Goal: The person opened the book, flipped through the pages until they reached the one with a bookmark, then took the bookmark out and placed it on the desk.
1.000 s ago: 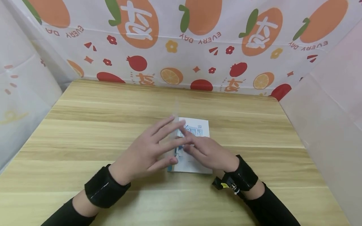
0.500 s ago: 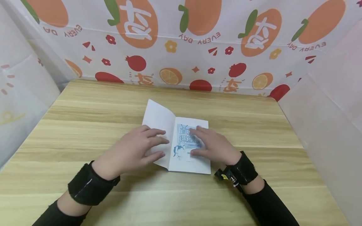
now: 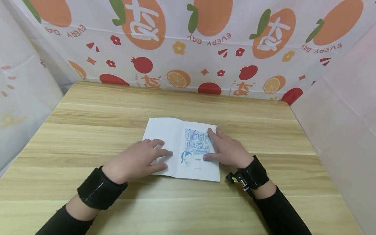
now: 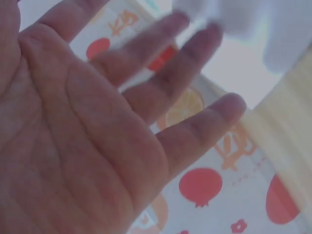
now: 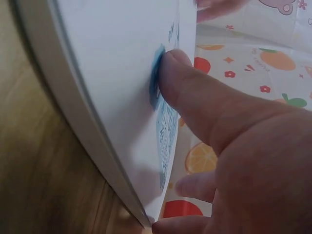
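A thin book (image 3: 199, 171) lies spread on the wooden table, its blank white left page (image 3: 164, 129) facing a right page with blue printed characters and a small cartoon figure. My left hand (image 3: 132, 163) is over the left page, fingers loosely spread; the left wrist view shows its palm (image 4: 87, 141) and fingers reaching to white paper at the top. At the right page's outer side is my right hand (image 3: 230, 150), fingertips near the upper corner. In the right wrist view its thumb (image 5: 190, 92) touches the blue print on the page, while other fingertips show by the page's edge.
The wooden table (image 3: 97, 130) extends on all sides of the book. A white fruit-patterned cloth (image 3: 194, 55) hangs along its back edge, with pale cloth sheets at left and right. Black bands (image 3: 101, 187) wrap both wrists.
The front cover or leaf has swung over to the left and come down nearly flat. My left hand has moved left and off the right page; the right hand has shifted to the page's right edge.
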`<state>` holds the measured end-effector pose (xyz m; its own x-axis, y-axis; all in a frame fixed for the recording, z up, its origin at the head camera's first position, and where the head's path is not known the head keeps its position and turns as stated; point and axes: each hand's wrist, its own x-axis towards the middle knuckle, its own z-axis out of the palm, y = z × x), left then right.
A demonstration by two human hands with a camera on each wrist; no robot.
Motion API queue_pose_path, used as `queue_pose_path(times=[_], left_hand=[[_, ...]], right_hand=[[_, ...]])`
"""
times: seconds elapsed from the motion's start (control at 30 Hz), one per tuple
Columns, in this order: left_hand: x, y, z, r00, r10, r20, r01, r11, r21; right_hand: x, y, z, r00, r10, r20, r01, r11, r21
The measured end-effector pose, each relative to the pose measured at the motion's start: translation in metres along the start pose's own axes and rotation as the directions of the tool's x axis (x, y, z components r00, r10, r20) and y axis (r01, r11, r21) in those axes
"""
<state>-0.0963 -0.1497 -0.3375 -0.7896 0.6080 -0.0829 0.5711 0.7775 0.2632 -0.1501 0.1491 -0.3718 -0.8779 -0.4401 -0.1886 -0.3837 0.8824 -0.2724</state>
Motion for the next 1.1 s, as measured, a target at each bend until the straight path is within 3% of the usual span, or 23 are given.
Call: queue_pose_path(times=[0.2, 0.5, 0.87, 1.1], left_hand=[[0.004, 0.000, 0.009, 0.998, 0.055, -0.036, -0.055, 0.998, -0.011], [0.004, 0.002, 0.015, 0.999, 0.032, 0.011, -0.031, 0.998, -0.053], [0.005, 0.003, 0.019, 0.999, 0.052, 0.007, -0.052, 0.998, -0.042], [0.006, 0.007, 0.019, 0.996, 0.084, 0.035, -0.081, 0.994, -0.077]], right_hand=[[0.000, 0.000, -0.001, 1.000, -0.003, -0.002, 0.003, 1.000, -0.024], [-0.003, -0.002, -0.003, 1.000, 0.002, 0.008, -0.002, 1.000, -0.001], [-0.008, -0.009, -0.013, 0.991, -0.049, -0.125, 0.061, 0.994, 0.095], [-0.012, -0.013, -0.026, 0.967, -0.076, -0.244, 0.124, 0.974, 0.188]])
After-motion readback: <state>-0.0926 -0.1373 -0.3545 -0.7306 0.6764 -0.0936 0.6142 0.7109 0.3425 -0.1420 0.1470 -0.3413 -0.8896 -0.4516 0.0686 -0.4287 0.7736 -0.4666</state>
